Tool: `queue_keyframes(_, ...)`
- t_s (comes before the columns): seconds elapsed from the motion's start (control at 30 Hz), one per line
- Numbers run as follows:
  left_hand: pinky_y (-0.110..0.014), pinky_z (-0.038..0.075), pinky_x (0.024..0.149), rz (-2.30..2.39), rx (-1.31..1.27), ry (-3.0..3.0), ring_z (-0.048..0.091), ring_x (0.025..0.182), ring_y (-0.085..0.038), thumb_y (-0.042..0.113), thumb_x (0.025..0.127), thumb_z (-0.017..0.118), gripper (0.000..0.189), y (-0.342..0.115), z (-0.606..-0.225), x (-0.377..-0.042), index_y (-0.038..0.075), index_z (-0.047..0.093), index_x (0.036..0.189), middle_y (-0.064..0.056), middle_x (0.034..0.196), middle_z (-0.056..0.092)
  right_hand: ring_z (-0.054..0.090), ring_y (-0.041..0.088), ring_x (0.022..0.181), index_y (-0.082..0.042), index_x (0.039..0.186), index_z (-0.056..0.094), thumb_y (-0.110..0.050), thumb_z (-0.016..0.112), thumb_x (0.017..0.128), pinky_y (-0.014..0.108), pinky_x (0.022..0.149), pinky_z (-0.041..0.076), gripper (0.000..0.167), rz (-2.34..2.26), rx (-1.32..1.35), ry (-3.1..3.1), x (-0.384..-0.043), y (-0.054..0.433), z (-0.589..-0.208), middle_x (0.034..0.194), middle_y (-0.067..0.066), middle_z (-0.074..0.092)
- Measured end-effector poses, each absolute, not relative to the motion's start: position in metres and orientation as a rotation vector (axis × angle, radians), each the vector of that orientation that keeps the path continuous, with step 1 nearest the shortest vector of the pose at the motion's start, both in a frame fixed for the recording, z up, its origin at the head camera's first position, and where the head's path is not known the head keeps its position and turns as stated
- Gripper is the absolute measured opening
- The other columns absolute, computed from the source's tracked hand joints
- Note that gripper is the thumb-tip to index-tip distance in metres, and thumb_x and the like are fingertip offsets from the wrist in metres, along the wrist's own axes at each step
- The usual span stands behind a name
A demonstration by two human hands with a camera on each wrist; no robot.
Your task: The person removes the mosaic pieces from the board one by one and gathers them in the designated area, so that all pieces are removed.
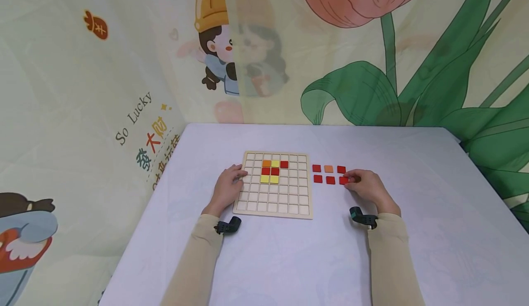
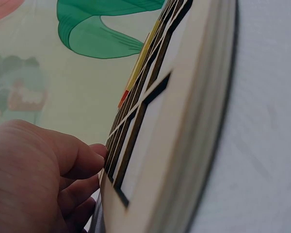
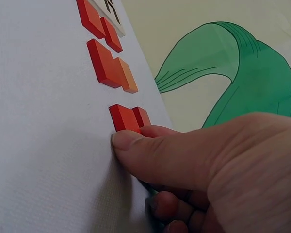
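A square wooden grid board (image 1: 289,200) lies flat on the table, with several orange, yellow and red square tiles set in its upper middle cells. My left hand (image 1: 228,186) rests at the board's left edge, fingertips touching the rim with fingers relaxed; the left wrist view shows the thumb (image 2: 82,158) beside the grid lines. To the right of the board, my right hand (image 1: 368,187) pinches a red tile (image 3: 123,118) between thumb and index finger, at the lower right end of two short rows of loose tiles. The tile's near end is covered by the thumb.
Beside the right hand's tile lie more loose tiles, including a red one (image 1: 330,180) and an orange one (image 1: 328,169). A white cloth covers the table (image 1: 289,260). Printed curtains (image 1: 264,108) hang behind and to the left.
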State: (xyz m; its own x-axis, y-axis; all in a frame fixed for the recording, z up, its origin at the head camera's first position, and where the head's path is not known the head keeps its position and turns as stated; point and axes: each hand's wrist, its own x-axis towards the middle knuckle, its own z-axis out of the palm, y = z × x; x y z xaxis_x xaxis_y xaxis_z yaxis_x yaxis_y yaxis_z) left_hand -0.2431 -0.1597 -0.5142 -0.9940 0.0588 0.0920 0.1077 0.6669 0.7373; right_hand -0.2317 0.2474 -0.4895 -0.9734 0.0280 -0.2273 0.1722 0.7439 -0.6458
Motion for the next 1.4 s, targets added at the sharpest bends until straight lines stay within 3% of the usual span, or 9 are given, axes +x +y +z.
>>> queue_keyframes(0.23, -0.035, 0.013, 0.124, -1.247, -0.132, -2.822, 0.028, 0.145, -0.023, 0.006, 0.092, 0.051, 0.033, -0.160, -0.515, -0.244, 0.007, 0.068, 0.120, -0.006, 0.148, 0.047, 0.048, 0.031, 0.100, -0.004, 0.128, 0.058, -0.011, 0.067, 0.091, 0.021, 0.069, 0.048, 0.039, -1.067, 0.154, 2.738, -0.229, 0.248, -0.486, 0.103, 0.015, 0.055)
queue_keyframes(0.6, -0.035, 0.013, 0.124, -1.250, -0.124, -2.829, 0.027, 0.146, -0.023, 0.006, 0.093, 0.051, 0.033, -0.160, -0.512, -0.244, 0.008, 0.067, 0.121, -0.006, 0.149, 0.047, 0.052, 0.028, 0.096, -0.006, 0.126, 0.061, -0.024, 0.060, 0.097, 0.018, 0.062, 0.045, 0.034, -1.097, 0.177, 2.808, -0.236, 0.220, -0.484, 0.103, 0.014, 0.060)
queue_keyframes(0.77, -0.035, 0.013, 0.124, -1.262, -0.114, -2.829, 0.028, 0.146, -0.023, 0.006, 0.093, 0.051, 0.033, -0.160, -0.512, -0.244, 0.007, 0.067, 0.121, -0.006, 0.149, 0.046, 0.052, 0.025, 0.089, -0.009, 0.123, 0.063, -0.024, 0.060, 0.097, 0.017, 0.057, 0.043, 0.031, -1.085, 0.119, 2.846, -0.240, 0.195, -0.487, 0.095, 0.010, 0.060)
queue_keyframes(1.03, -0.033, 0.013, 0.124, -1.259, -0.117, -2.828, 0.027, 0.146, -0.021, 0.007, 0.093, 0.052, 0.032, -0.161, -0.514, -0.245, 0.008, 0.067, 0.121, -0.005, 0.149, 0.047, 0.052, 0.022, 0.082, -0.011, 0.110, 0.070, -0.016, 0.066, 0.092, 0.028, 0.063, 0.046, 0.019, -1.108, -0.128, 2.906, -0.239, 0.155, -0.487, 0.083, 0.005, 0.059)
queue_keyframes(1.2, -0.033, 0.013, 0.124, -1.262, -0.120, -2.826, 0.028, 0.146, -0.022, 0.007, 0.093, 0.052, 0.032, -0.160, -0.515, -0.245, 0.008, 0.068, 0.121, -0.005, 0.149, 0.046, 0.052, 0.021, 0.081, -0.012, 0.110, 0.070, -0.015, 0.068, 0.091, 0.027, 0.060, 0.049, 0.020, -1.136, -0.188, 2.922, -0.236, 0.133, -0.491, 0.087, 0.003, 0.060)
queue_keyframes(1.4, -0.035, 0.014, 0.124, -1.263, -0.127, -2.818, 0.029, 0.145, -0.024, 0.006, 0.093, 0.051, 0.031, -0.160, -0.515, -0.245, 0.007, 0.068, 0.119, -0.007, 0.148, 0.047, 0.053, 0.021, 0.086, -0.013, 0.110, 0.070, -0.016, 0.070, 0.090, 0.028, 0.070, 0.053, 0.020, -1.128, -0.270, 2.929, -0.231, 0.114, -0.495, 0.095, 0.001, 0.062)
